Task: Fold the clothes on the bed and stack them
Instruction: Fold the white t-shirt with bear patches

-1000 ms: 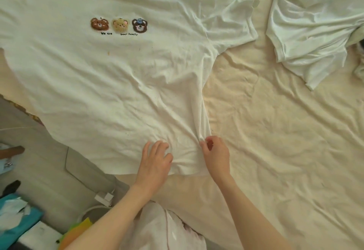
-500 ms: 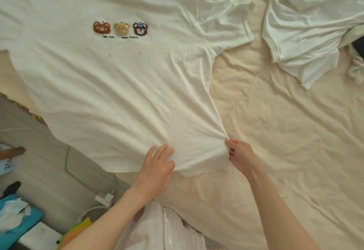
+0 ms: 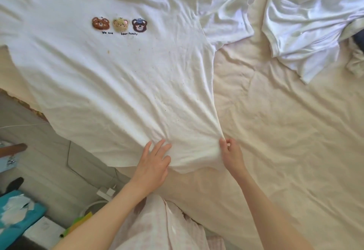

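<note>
- A white T-shirt lies front-up and spread out on the cream bed sheet, with three bear faces on the chest.
- The left hand rests flat on the T-shirt's bottom hem, fingers straight and slightly spread, holding nothing.
- The right hand pinches the T-shirt's lower right corner between thumb and curled fingers; creases fan out from there into the cloth.
- A second white shirt lies crumpled to the right of the T-shirt, apart from its sleeve.
- A white charger lies on the floor below the T-shirt's hem, beside the left forearm.
</note>
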A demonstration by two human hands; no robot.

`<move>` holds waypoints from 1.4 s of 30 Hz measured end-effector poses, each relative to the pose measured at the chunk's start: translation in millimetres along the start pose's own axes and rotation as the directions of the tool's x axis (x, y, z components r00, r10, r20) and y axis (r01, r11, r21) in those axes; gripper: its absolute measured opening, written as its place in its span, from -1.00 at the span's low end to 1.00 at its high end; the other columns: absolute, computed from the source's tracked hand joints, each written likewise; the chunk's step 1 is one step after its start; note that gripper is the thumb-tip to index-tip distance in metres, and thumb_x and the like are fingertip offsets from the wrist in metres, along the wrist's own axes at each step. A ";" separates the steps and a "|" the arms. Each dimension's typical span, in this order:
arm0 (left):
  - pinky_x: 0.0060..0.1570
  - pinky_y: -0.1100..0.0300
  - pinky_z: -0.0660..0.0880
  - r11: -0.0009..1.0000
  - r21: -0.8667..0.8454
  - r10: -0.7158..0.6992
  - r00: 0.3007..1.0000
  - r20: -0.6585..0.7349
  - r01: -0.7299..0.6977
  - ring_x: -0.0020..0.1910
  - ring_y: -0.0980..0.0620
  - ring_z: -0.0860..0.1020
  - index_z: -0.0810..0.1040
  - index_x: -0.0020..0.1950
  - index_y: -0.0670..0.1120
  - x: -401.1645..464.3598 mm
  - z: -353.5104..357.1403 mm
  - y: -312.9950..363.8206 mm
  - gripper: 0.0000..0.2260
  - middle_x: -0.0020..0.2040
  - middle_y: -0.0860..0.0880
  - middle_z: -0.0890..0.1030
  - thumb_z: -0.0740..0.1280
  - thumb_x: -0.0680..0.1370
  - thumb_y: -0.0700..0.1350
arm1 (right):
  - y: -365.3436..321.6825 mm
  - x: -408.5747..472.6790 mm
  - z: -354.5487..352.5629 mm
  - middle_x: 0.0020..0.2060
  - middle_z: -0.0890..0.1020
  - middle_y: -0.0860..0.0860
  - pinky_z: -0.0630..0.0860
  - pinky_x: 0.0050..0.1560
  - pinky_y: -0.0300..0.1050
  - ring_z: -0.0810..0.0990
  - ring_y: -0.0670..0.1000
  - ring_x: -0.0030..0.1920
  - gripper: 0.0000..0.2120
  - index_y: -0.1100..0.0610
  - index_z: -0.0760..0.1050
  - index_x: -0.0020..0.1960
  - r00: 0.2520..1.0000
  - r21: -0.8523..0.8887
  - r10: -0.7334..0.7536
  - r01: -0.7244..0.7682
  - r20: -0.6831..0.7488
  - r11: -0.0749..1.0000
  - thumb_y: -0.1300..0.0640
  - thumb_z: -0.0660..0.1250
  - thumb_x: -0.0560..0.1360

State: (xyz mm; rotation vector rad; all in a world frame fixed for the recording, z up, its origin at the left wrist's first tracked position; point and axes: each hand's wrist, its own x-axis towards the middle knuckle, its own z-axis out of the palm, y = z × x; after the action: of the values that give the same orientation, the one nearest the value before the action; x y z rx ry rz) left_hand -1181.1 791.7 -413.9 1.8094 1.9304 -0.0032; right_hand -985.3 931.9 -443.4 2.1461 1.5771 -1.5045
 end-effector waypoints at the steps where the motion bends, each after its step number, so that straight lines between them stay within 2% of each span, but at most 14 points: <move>1: 0.12 -0.27 0.45 1.000 0.001 -0.009 1.000 0.004 0.009 0.21 -0.18 0.54 0.57 -0.32 -0.08 -0.4 1.4 1.1 -0.77 0.15 -0.15 0.60 0.58 0.17 -0.23 | 0.0 -1.9 1.5 -0.29 0.48 -0.08 0.25 -0.25 -0.13 0.45 -0.02 -0.23 -0.82 0.17 0.41 -0.10 0.999 0.033 0.001 0.001 -0.042 0.999 0.08 0.19 0.60; 4: 0.09 -0.29 0.46 1.000 -0.004 -0.013 0.999 0.036 0.013 0.22 -0.19 0.53 0.66 -0.13 -0.07 -6.3 10.1 6.9 -0.65 0.22 -0.17 0.57 0.59 0.13 -0.25 | 7.3 -11.3 1.1 -0.29 0.53 -0.07 0.35 -0.26 -0.21 0.49 -0.07 -0.24 -0.83 0.13 0.45 -0.12 0.999 0.192 0.030 -0.023 -0.032 0.981 0.04 0.29 0.55; 6: 0.09 -0.31 0.45 1.000 0.025 -0.015 0.998 0.066 0.013 0.25 -0.21 0.50 0.66 0.05 -0.06 -11.4 17.4 12.5 -0.47 0.26 -0.18 0.54 0.59 0.09 -0.28 | 16.4 -20.9 0.7 -0.26 0.57 -0.06 0.39 -0.26 -0.29 0.52 -0.11 -0.24 -0.85 0.10 0.50 -0.08 0.999 0.190 0.041 -0.044 0.023 0.981 0.02 0.36 0.50; 10: 0.15 -0.40 0.33 0.996 0.074 -0.058 0.993 0.102 0.050 0.32 -0.24 0.42 0.56 0.25 -0.06 -14.3 28.3 21.5 -0.25 0.33 -0.19 0.47 0.56 0.06 -0.31 | 28.6 -27.8 -0.5 -0.41 0.36 -0.03 0.23 -0.42 -0.30 0.33 -0.05 -0.36 -0.75 0.17 0.39 -0.31 0.998 0.146 0.058 -0.061 0.021 0.987 0.14 0.33 0.51; 14: 0.20 -0.46 0.23 0.994 0.039 -0.111 0.984 0.139 0.107 0.38 -0.24 0.35 0.43 0.39 -0.03 -3.3 25.7 30.1 -0.20 0.40 -0.20 0.39 0.60 0.17 -0.06 | 16.8 -31.7 -12.9 -0.23 0.54 0.08 0.53 -0.16 -0.10 0.52 0.00 -0.21 -0.82 0.20 0.48 -0.14 0.989 0.439 0.124 -0.144 0.075 0.887 0.14 0.23 0.58; 16: 0.20 -0.47 0.21 0.987 0.006 -0.163 0.978 0.132 0.164 0.40 -0.24 0.32 0.41 0.40 -0.03 6.1 22.6 36.0 -0.20 0.41 -0.21 0.37 0.58 0.20 0.05 | 9.6 -35.3 -20.2 -0.24 0.62 0.08 0.60 -0.20 -0.09 0.62 0.00 -0.23 -0.84 0.24 0.51 -0.08 0.979 0.561 0.119 -0.192 0.165 0.805 0.17 0.23 0.59; 19: 0.18 -0.45 0.26 0.979 -0.046 -0.196 0.978 0.077 0.200 0.37 -0.23 0.37 0.48 0.34 -0.06 18.7 18.7 40.0 -0.26 0.37 -0.22 0.42 0.59 0.19 -0.05 | 4.3 -38.3 -32.2 -0.34 0.65 0.08 0.59 -0.28 -0.18 0.64 0.00 -0.34 -0.83 0.31 0.51 -0.09 0.974 0.626 0.112 -0.214 0.199 0.750 0.20 0.25 0.57; 22: 0.09 -0.37 0.42 0.990 -0.057 -0.132 0.990 -0.039 0.130 0.29 -0.28 0.45 0.54 0.28 -0.11 12.5 21.8 32.1 -0.37 0.30 -0.20 0.50 0.50 0.21 -0.32 | 10.6 -40.2 -39.0 -0.31 0.62 0.11 0.62 -0.23 -0.10 0.63 0.04 -0.27 -0.85 0.28 0.50 -0.15 0.984 0.536 0.125 -0.175 0.129 0.826 0.21 0.29 0.55; 24: 0.01 -0.24 0.53 0.995 -0.042 -0.095 0.993 -0.073 0.092 0.24 -0.27 0.49 0.56 0.26 -0.12 -0.1 23.8 26.3 -0.30 0.27 -0.17 0.53 0.47 0.15 -0.49 | 19.9 -39.2 -38.5 -0.29 0.58 0.08 0.56 -0.10 -0.01 0.57 0.04 -0.22 -0.87 0.22 0.52 -0.17 0.989 0.378 0.134 -0.149 0.066 0.914 0.19 0.32 0.53; 26: -0.21 0.01 0.63 0.996 -0.055 -0.073 0.995 -0.065 0.070 0.14 -0.20 0.58 0.63 0.16 -0.12 -13.0 24.7 23.5 -0.31 0.20 -0.12 0.60 0.48 0.08 -0.54 | 28.6 -36.8 -35.2 -0.30 0.58 0.04 0.48 -0.13 -0.03 0.54 0.04 -0.22 -0.88 0.17 0.54 -0.19 0.990 0.243 0.138 -0.140 0.028 0.960 0.16 0.34 0.51; 29: -0.55 0.24 0.49 0.991 -0.114 -0.065 0.998 -0.016 0.063 -0.19 -0.07 0.64 0.68 -0.13 -0.13 -21.8 22.8 21.8 -0.52 -0.07 -0.07 0.67 0.55 0.03 -0.46 | 40.2 -34.8 -26.4 -0.30 0.59 0.01 0.40 -0.28 -0.14 0.52 0.02 -0.26 -0.88 0.14 0.52 -0.19 0.986 0.112 0.164 -0.164 0.010 0.980 0.14 0.34 0.51; 32: -0.56 0.25 0.41 0.990 -0.120 -0.070 0.997 0.043 0.075 -0.40 -0.01 0.53 0.62 -0.25 -0.15 -19.2 19.0 18.4 -0.60 -0.32 -0.06 0.56 0.52 0.00 -0.45 | 48.4 -30.7 -17.9 -0.31 0.53 0.02 0.36 -0.30 -0.12 0.48 0.03 -0.27 -0.87 0.19 0.50 -0.18 0.986 0.006 0.167 -0.167 0.006 0.986 0.14 0.31 0.51; 37: -0.47 0.15 0.45 0.978 -0.179 -0.085 0.987 0.136 0.109 -0.41 -0.10 0.49 0.54 -0.30 -0.22 -16.2 27.9 16.2 -0.64 -0.36 -0.14 0.51 0.42 0.03 -0.55 | 47.6 -24.1 -9.4 -0.33 0.47 0.02 0.31 -0.33 -0.10 0.42 0.03 -0.29 -0.86 0.20 0.42 -0.18 0.988 -0.111 0.155 -0.157 -0.021 0.981 0.16 0.24 0.53; 42: -0.42 0.26 0.47 0.980 -0.183 -0.044 0.979 0.200 0.081 -0.42 -0.03 0.50 0.52 -0.34 -0.13 -19.1 36.0 18.8 -0.68 -0.39 -0.05 0.51 0.50 0.04 -0.41 | 52.7 -29.1 -7.7 -0.31 0.48 0.02 0.30 -0.39 -0.15 0.41 -0.02 -0.33 -0.86 0.20 0.38 -0.15 0.995 -0.280 0.094 -0.085 0.018 0.956 0.16 0.18 0.56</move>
State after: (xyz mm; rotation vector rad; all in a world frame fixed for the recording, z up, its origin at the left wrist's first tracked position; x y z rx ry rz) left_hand -1151.0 764.3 -432.8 1.5625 1.7846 -0.0165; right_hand -939.8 891.8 -441.8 1.9982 1.5517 -1.2005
